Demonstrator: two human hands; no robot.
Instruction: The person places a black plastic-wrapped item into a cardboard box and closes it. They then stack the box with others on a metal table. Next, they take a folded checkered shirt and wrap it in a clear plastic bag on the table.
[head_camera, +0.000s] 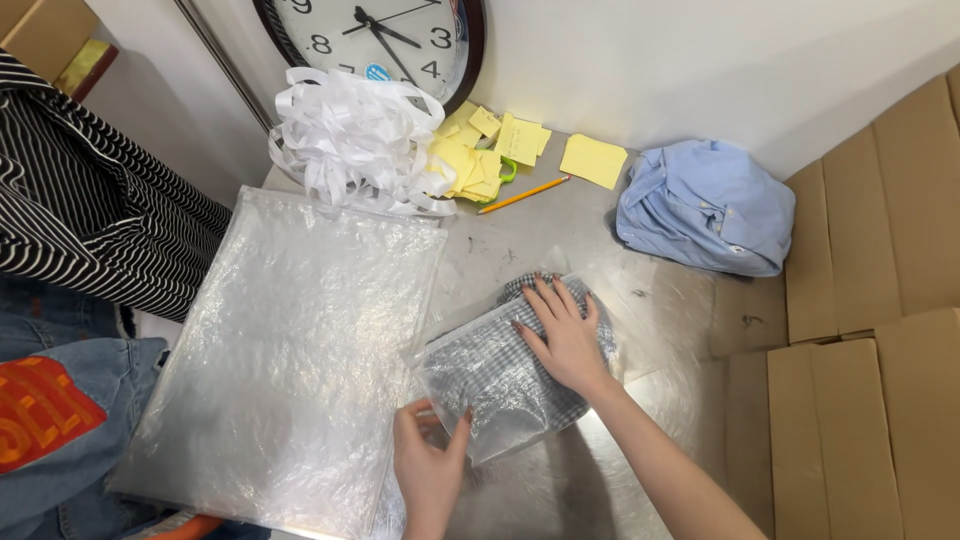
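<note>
On a steel worktop (520, 250), the right hand (565, 335) presses flat on a grey checked folded garment (500, 375), apparently inside a clear plastic bag (455, 375) whose edge the left hand (428, 462) pinches.

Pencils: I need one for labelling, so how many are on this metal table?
1. A yellow wooden pencil lies near the wall, between the pile of yellow paper notes and the crumpled blue shirt; others may be hidden.

Two hands, the left hand (428, 462) and right hand (563, 333), are showing below one wall clock (385, 35). Lying below the clock are one pencil (524, 194), one blue shirt (704, 206), one white ribbon bundle (352, 140), one stack of clear bags (285, 350), one bagged checked garment (500, 385) and several yellow notes (594, 159).
</note>
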